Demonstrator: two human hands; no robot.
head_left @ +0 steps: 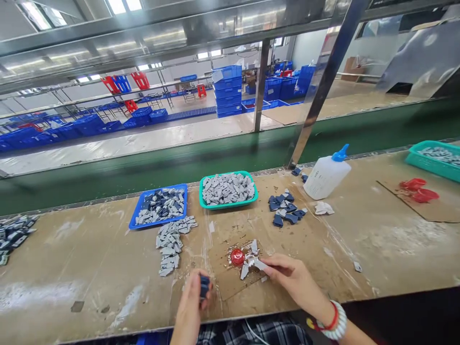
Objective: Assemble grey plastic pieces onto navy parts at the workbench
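My left hand (pixel 192 299) is closed around a dark navy plastic piece (pixel 204 286) near the table's front edge. My right hand (pixel 291 275) pinches a light grey plastic piece (pixel 259 264) between thumb and fingers, its far end close to a small red cap (pixel 237 257). The cap sits in a wet, shiny patch on a cardboard sheet (pixel 230 285). More grey pieces (pixel 245 271) lie beside the cap. What liquid wets the patch I cannot tell.
Behind stand a blue tray (pixel 134 218) of grey and navy pieces and a green tray (pixel 201 199) of grey ones. Loose navy pieces (pixel 287 208) lie right of them, near a white bottle (pixel 326 177) with a blue nozzle. Red cups (pixel 424 194) lie far right. A metal post (pixel 316 105) rises behind.
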